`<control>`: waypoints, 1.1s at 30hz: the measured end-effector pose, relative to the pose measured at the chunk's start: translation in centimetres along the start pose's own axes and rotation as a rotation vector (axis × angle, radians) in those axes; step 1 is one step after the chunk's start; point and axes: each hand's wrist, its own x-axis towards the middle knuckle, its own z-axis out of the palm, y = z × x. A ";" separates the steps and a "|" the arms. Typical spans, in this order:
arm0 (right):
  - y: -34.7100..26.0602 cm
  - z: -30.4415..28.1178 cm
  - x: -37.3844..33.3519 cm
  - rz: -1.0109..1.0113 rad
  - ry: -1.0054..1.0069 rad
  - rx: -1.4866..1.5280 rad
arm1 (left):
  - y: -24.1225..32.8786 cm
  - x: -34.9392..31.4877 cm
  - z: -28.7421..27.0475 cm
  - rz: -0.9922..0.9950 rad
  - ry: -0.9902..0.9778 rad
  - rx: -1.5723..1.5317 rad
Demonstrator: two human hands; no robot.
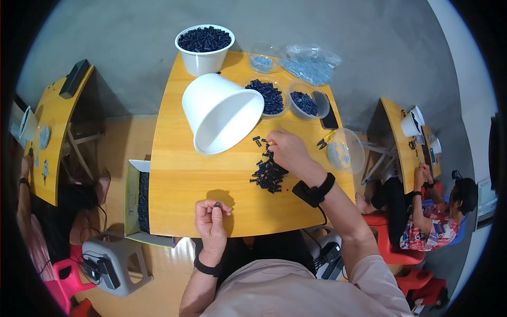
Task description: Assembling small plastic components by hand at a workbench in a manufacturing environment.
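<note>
Close to the table's near edge, my left hand (212, 217) is closed, pinching a small black cylindrical part (217, 204) upright between thumb and fingers. My right hand (288, 150) reaches over the far end of a loose pile of small black plastic parts (269, 176). Its fingertips are pinched together at one small black part there; the curled fingers hide most of the grip. A couple of similar parts lie just left of those fingertips. Beyond this hand, a large white bucket (219, 108) lies tipped on its side, its mouth facing the pile.
On the wooden table (185, 185) stand a white bucket full of black parts (203, 58), clear tubs of black parts (274, 111), a bag of silvery pieces (311, 66) and yellow-handled cutters (327, 139). An open box (138, 198) sits left. Co-workers sit at tables on both sides.
</note>
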 end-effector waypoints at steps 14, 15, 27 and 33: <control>0.8 0.4 2.5 0.092 -0.144 -0.033 | 0.1 -0.1 -0.1 -0.056 -0.061 0.139; 0.8 0.4 2.6 0.093 -0.146 -0.033 | -0.1 -0.1 -0.1 -0.055 -0.055 0.137; 2.4 0.6 2.3 0.245 -0.080 0.219 | 0.1 0.2 0.1 -0.057 -0.061 0.172; 0.2 -3.0 0.1 0.388 -0.106 0.903 | 0.1 -0.1 -0.2 -0.058 -0.054 0.184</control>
